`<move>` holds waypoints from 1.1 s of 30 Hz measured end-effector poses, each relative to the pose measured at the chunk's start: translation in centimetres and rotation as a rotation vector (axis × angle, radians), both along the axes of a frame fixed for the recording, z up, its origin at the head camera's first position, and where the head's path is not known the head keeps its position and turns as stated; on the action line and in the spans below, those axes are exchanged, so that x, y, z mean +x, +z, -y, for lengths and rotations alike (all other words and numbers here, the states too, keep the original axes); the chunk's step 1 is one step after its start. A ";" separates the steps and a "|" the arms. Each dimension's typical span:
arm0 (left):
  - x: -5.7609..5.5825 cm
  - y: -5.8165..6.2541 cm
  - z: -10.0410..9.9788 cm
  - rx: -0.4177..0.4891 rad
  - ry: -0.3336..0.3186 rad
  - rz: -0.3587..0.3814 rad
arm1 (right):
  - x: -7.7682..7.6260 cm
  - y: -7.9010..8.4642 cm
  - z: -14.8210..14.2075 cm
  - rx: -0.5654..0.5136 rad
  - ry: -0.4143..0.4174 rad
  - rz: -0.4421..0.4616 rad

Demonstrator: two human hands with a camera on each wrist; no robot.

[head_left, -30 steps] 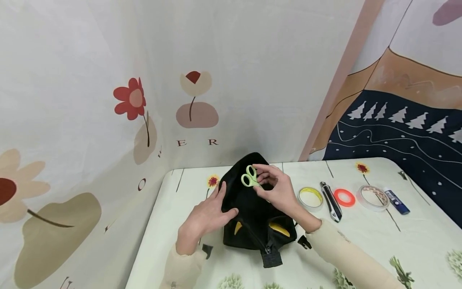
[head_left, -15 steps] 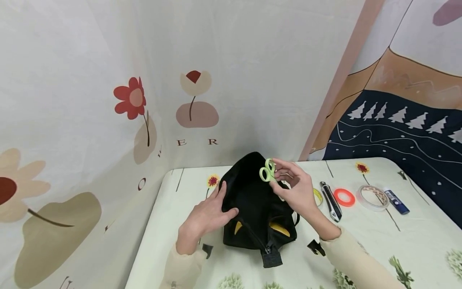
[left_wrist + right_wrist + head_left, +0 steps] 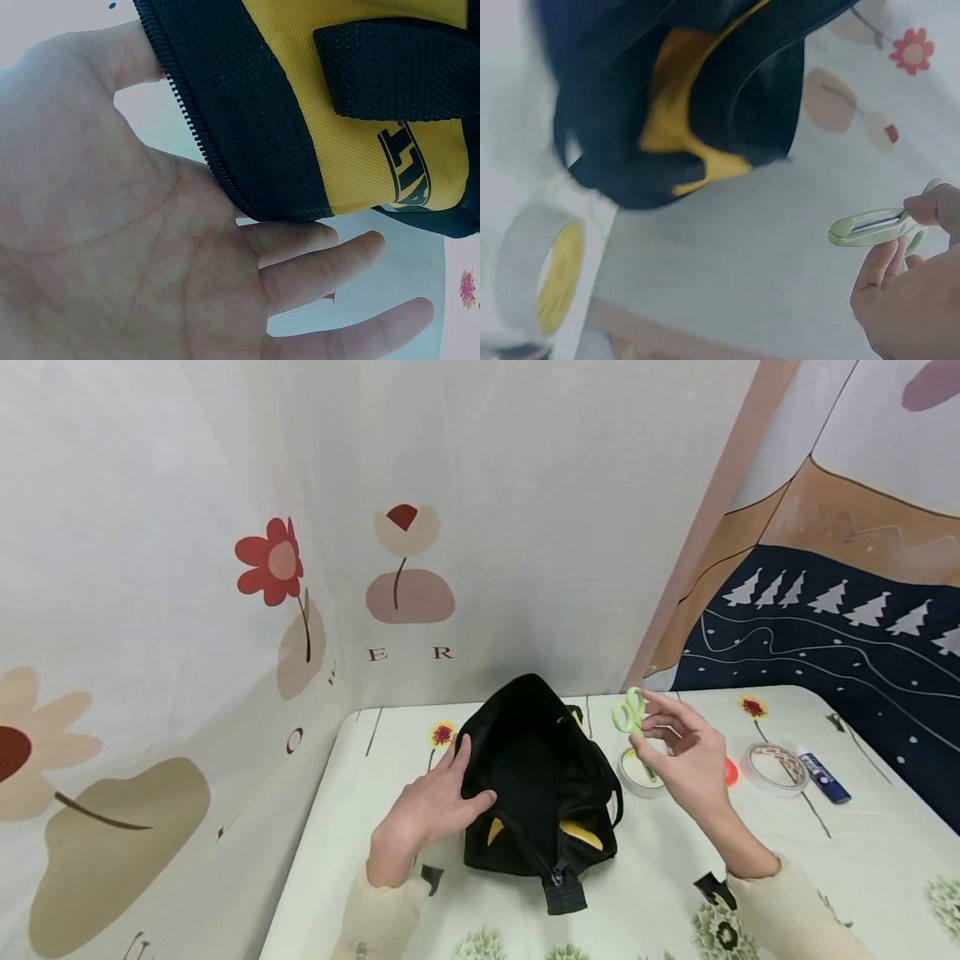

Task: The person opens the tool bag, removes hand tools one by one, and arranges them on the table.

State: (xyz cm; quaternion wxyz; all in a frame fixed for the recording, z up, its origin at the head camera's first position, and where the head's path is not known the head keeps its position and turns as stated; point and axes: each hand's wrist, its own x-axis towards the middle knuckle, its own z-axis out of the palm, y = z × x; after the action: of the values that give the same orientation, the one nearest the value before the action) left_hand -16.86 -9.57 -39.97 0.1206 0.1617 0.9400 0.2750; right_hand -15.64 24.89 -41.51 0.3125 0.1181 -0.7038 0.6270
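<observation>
A black zippered bag stands on the table with its mouth open towards me. My left hand rests against its left rim. In the left wrist view, thumb and forefinger pass behind the zipped edge, and the other fingers stretch out straight beside the yellow wall. Pale green scissors are pinched between the thumb and fingers of my right hand, held in the air right of the bag. The right wrist view shows the scissors' blades together, pointing away from the hand.
Below the right hand lies a tape roll with a yellow core. A red tape roll is mostly covered by the hand. Further right are a clear tape roll and a blue tube. A patterned wall curtain rises behind the table.
The right hand has carried the scissors out of the bag's mouth and to the right, over the tape rolls. It now hides the utility knife seen earlier. The left hand has stayed put.
</observation>
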 end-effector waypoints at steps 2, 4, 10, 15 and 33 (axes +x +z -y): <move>0.0 0.0 0.0 0.000 -0.002 0.000 | 0.3 -0.3 -1.1 0.036 -0.051 0.014; 0.0 0.0 0.0 0.000 -0.003 0.003 | 0.7 -0.5 -2.2 0.090 -0.112 0.030; 0.0 0.0 -0.1 -0.002 -0.001 0.008 | 1.1 -1.2 -5.9 0.162 -0.267 0.073; 0.1 0.1 0.0 -0.001 0.000 0.003 | 1.1 -1.4 -9.4 0.181 -0.410 0.124; 0.0 0.0 0.1 0.004 -0.003 -0.007 | 1.4 -2.6 -20.9 0.325 -0.645 0.464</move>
State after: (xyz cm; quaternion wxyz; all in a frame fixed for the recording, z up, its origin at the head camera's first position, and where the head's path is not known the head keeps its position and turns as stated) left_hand -16.83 -9.66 -39.93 0.1175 0.1643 0.9397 0.2761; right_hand -14.23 45.76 -44.11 0.3030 -0.2044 -0.8461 0.3880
